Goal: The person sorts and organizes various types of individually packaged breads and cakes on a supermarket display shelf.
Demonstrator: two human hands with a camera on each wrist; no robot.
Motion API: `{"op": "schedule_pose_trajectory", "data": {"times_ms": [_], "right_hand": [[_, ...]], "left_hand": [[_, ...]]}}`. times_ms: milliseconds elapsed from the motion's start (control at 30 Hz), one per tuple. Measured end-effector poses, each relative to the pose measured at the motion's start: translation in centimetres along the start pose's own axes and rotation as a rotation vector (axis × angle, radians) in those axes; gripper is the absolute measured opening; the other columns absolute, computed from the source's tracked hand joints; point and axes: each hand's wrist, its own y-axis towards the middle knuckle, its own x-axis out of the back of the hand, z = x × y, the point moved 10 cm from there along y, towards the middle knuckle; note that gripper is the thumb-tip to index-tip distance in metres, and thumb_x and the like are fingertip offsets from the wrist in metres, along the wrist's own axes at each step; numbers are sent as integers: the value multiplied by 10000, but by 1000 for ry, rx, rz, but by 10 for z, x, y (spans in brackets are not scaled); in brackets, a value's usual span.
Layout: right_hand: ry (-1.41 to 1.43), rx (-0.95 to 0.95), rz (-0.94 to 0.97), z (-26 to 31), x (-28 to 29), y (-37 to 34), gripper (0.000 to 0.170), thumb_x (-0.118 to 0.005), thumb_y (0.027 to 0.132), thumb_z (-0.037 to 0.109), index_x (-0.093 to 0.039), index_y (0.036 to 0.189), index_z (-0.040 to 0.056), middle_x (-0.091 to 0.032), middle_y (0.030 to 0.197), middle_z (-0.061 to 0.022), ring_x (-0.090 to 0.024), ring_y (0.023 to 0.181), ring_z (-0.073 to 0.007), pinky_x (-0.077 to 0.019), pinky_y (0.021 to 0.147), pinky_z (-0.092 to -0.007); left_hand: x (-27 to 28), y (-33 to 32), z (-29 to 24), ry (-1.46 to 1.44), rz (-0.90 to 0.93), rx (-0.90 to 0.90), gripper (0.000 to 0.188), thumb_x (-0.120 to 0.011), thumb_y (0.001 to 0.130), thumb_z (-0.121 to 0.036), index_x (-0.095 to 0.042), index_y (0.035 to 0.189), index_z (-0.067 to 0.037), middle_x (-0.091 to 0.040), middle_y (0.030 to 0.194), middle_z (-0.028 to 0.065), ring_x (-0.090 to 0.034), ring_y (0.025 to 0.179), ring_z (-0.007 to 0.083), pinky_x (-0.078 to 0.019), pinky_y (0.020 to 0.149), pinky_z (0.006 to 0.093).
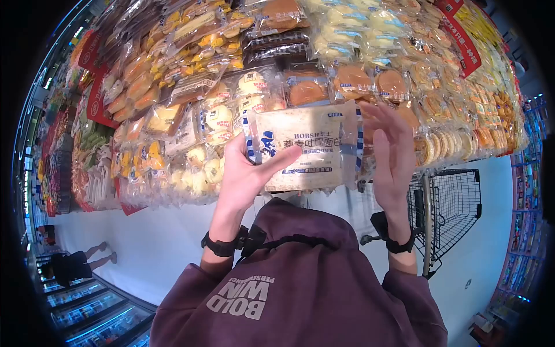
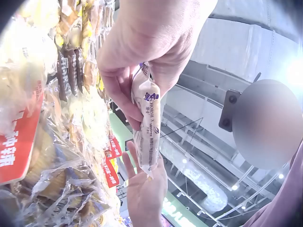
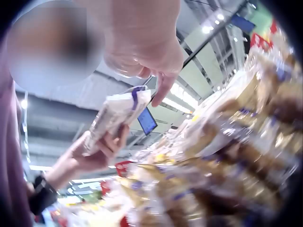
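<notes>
A flat clear packet of sliced bread (image 1: 312, 124), with blue printing on its front and blue-striped ends, is held up before the chest. My left hand (image 1: 245, 173) grips its left end, the thumb across the printed front and the fingers behind. Seen edge-on in the left wrist view, the bread packet (image 2: 150, 123) sits between that thumb and the fingers. Close to the packet's right end is my right hand (image 1: 394, 162), its fingers extended and holding nothing. In the right wrist view this right hand (image 3: 144, 42) is above the packet's near end.
Beyond the packet rises a broad display of wrapped breads and cakes (image 1: 352, 81), with red signs (image 1: 459, 37) along its edges. A black wire shopping cart (image 1: 457, 196) stands at the right. Another person (image 1: 69, 267) is on the pale floor (image 1: 144, 248) at the left.
</notes>
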Motion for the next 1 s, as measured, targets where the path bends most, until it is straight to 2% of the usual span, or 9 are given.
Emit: {"op": "schedule_pose_trajectory", "data": {"times_ms": [100,167,300,400,500,533,667,867,1000], "right_hand": [[-780,595,158,41,-14,-12,396,-640,865,77,-631,1253,155,-584,1359,-103,-615,1131,-271,-449,1002,-402],[-786,694,166,42,-23,-20,405,-695,774,109,-682,1170,191,-601,1343,-78,-596,1164,-284,-406,1046,-424],[-737,743,239,46,-27,-24,424,-773,692,154,-715,1110,188,-674,1229,-33,-612,1153,-246,-412,1045,-441],[-393,543,264,39,-18,-7,433,-810,665,118,-715,1087,120,-729,1076,-43,-678,1026,-214,-500,932,-383],[-109,188,227,6,-10,-1,314,-816,743,46,-695,1031,14,-738,962,-81,-696,922,-170,-537,867,-311],[-97,150,214,2,-10,0,331,-824,745,54,-692,1047,15,-738,943,-81,-694,874,-145,-536,807,-282],[24,-32,191,-8,-14,2,354,-837,774,84,-677,1079,2,-731,893,-55,-669,784,-69,-536,694,-230],[226,-199,199,-25,-20,-4,326,-819,795,62,-654,1071,2,-707,920,-22,-644,831,-53,-531,724,-223],[369,-391,270,-63,-26,-15,303,-794,808,25,-641,1069,17,-692,961,-19,-641,879,-62,-528,771,-231]], "left_hand": [[-7,1,2,-33,-21,22,192,-801,810,-41,-695,969,-21,-685,806,-25,-565,651,23,-419,561,207],[-16,0,-1,-68,-24,57,193,-808,798,-28,-693,953,-25,-683,803,-32,-574,658,25,-428,571,207],[-16,0,1,-54,-70,16,269,-684,933,-194,-670,1116,4,-700,1042,92,-617,963,106,-472,824,271],[-3,3,-16,-120,-184,-186,564,-448,1037,-427,-557,1329,43,-591,1333,208,-480,1329,249,-337,1118,382],[-8,-4,-42,123,64,-542,615,-463,1020,-478,-562,1317,51,-604,1311,208,-500,1319,277,-350,1108,398],[-19,-10,-51,70,156,-625,519,-659,951,-360,-602,1250,61,-646,1238,186,-582,1212,228,-421,1047,380],[-22,-9,-33,92,-15,-343,391,-871,679,53,-661,1009,55,-713,947,75,-670,859,115,-547,784,273],[-22,-10,-40,163,-12,-385,275,-859,713,11,-696,931,40,-724,897,81,-677,806,114,-542,735,260],[-42,-17,-75,396,8,-602,295,-843,656,13,-743,933,-2,-731,842,84,-693,754,163,-530,700,268]]}}
